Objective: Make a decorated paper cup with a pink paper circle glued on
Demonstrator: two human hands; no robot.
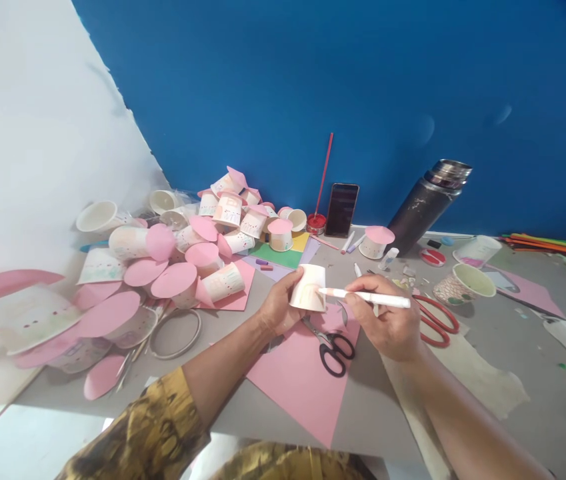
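Observation:
My left hand (279, 305) grips a small white paper cup (309, 287), held upside down above the table. My right hand (387, 321) pinches a white marker pen (370, 297), and its tip touches the side of the cup. Faint coloured lines show on the cup's wall. Black-handled scissors (333, 347) lie on a pink paper sheet (303, 380) just below both hands.
A heap of decorated cups with pink paper lids (197, 247) fills the left side. Red-handled scissors (435, 320), a dark flask (425, 203), a phone (341, 209) leaning on the blue wall, more cups (464, 283) and coloured sticks (553, 245) lie to the right.

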